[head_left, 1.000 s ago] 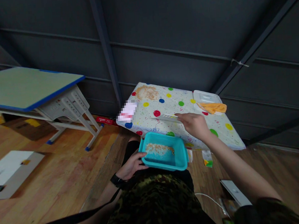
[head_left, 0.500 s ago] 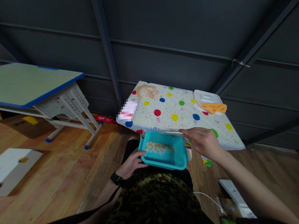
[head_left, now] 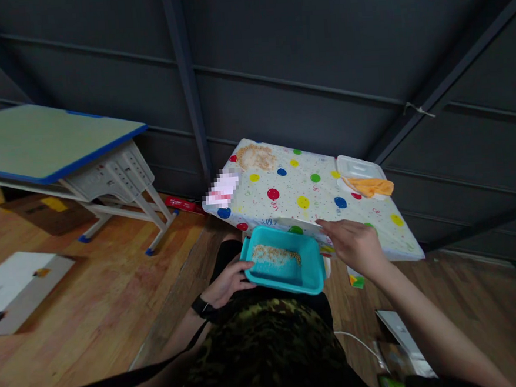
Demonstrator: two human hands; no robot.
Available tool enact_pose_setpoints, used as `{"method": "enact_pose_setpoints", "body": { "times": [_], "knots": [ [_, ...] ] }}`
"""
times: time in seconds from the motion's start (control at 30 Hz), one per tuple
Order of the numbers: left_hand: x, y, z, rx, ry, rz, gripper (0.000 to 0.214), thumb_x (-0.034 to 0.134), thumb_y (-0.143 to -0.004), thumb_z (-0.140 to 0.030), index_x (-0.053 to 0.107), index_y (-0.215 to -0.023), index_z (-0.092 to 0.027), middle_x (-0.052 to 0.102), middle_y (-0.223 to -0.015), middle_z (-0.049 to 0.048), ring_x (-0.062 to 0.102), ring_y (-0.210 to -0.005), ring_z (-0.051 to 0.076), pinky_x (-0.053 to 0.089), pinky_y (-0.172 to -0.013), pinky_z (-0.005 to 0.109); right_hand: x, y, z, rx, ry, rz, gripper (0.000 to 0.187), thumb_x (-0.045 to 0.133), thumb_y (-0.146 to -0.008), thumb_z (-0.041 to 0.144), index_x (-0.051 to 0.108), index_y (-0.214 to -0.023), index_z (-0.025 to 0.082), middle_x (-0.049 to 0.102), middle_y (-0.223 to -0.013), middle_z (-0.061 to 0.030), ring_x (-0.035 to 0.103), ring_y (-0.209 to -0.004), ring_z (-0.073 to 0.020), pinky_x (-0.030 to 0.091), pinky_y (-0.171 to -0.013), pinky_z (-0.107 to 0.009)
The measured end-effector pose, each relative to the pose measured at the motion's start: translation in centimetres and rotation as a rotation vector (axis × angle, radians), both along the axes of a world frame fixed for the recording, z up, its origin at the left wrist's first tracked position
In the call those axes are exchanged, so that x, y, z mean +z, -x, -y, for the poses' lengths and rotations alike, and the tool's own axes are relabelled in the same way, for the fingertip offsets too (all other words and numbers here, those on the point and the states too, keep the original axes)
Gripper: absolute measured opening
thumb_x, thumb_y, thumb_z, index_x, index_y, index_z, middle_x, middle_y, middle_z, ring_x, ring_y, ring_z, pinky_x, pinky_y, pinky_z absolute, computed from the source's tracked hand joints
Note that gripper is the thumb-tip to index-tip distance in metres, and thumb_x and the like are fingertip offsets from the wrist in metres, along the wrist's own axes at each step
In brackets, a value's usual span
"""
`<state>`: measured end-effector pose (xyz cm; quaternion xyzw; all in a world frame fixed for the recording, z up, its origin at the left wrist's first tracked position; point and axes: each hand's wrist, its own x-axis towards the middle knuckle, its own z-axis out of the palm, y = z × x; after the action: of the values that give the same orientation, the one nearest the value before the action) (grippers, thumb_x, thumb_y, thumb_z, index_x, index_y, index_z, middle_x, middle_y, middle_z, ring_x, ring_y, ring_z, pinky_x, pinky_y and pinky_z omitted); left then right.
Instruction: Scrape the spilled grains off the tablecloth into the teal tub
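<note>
My left hand [head_left: 231,282] grips the left end of a turquoise plastic box [head_left: 313,270], thumb over its rim. The box is held at the table's front edge, in front of my body. Inside lies a streak of pale grains [head_left: 273,255], with darker yellowish ones at the right end. My right hand [head_left: 354,243] is closed at the table edge, pinching a thin, pale flat sheet [head_left: 302,223] above the box's far rim. The sheet's exact kind does not show. On the table's far left corner lies a patch of similar grains [head_left: 256,158].
A balloon-patterned tablecloth [head_left: 254,202] covers the table. A white lid-like tray [head_left: 357,166] with an orange cloth [head_left: 370,186] lies at right, a blurred pinkish packet [head_left: 223,188] at left. A desk [head_left: 60,139] stands left, a white box [head_left: 23,286] on the floor below.
My right hand has shifted slightly right, and the pale sheet has turned to show more of its face. The left hand and box stay nearly in place.
</note>
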<state>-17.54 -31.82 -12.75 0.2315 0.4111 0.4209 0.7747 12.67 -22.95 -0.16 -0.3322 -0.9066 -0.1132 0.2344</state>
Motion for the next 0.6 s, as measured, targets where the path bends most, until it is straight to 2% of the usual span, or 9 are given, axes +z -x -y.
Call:
{"method": "enact_pose_setpoints", "body": {
  "times": [0.2, 0.37, 0.5, 0.6],
  "knots": [
    [-0.6, 0.1, 0.1, -0.012, 0.011, 0.019, 0.041, 0.062, -0.085, -0.027, 0.061, -0.124, -0.014, 0.070, -0.122, 0.0122, 0.067, -0.099, 0.023, 0.054, -0.095, 0.042, 1.6, 0.2, 1.3, 0.067, 0.066, -0.033, 0.035, 0.050, -0.090, 0.011, 0.069, -0.118, 0.021, 0.076, -0.094, -0.0044, 0.072, -0.079, -0.0187, 0.057, -0.068, -0.031],
    [-0.9, 0.2, 0.1, -0.043, 0.036, 0.040, 0.043, 0.061, -0.085, -0.028, 0.059, -0.125, -0.012, 0.069, -0.125, 0.0140, 0.067, -0.104, 0.025, 0.053, -0.096, 0.045, 2.2, 0.1, 0.5, 0.029, 0.119, -0.153, 0.029, 0.055, -0.091, 0.019, 0.071, -0.115, 0.022, 0.076, -0.100, -0.0053, 0.073, -0.084, -0.0199, 0.058, -0.074, -0.032],
    [-0.4, 0.8, 0.3, -0.078, 0.043, 0.052, 0.048, 0.059, -0.086, -0.029, 0.055, -0.130, -0.011, 0.073, -0.117, 0.0153, 0.070, -0.099, 0.027, 0.055, -0.091, 0.045, 2.0, -0.1, -2.1, -0.101, 0.158, -0.350, 0.023, 0.060, -0.089, 0.030, 0.075, -0.105, 0.021, 0.076, -0.099, -0.0071, 0.073, -0.084, -0.0229, 0.058, -0.075, -0.034],
    [0.7, 1.6, 1.0, -0.106, 0.043, 0.096, 0.052, 0.059, -0.087, -0.031, 0.052, -0.136, -0.014, 0.072, -0.119, 0.0138, 0.071, -0.101, 0.027, 0.055, -0.088, 0.042, 1.2, -0.7, -5.8, -0.277, 0.244, -0.621, 0.032, 0.067, -0.082, 0.044, 0.076, -0.101, 0.019, 0.076, -0.099, -0.0099, 0.072, -0.089, -0.0280, 0.058, -0.077, -0.040]
  ]
}}
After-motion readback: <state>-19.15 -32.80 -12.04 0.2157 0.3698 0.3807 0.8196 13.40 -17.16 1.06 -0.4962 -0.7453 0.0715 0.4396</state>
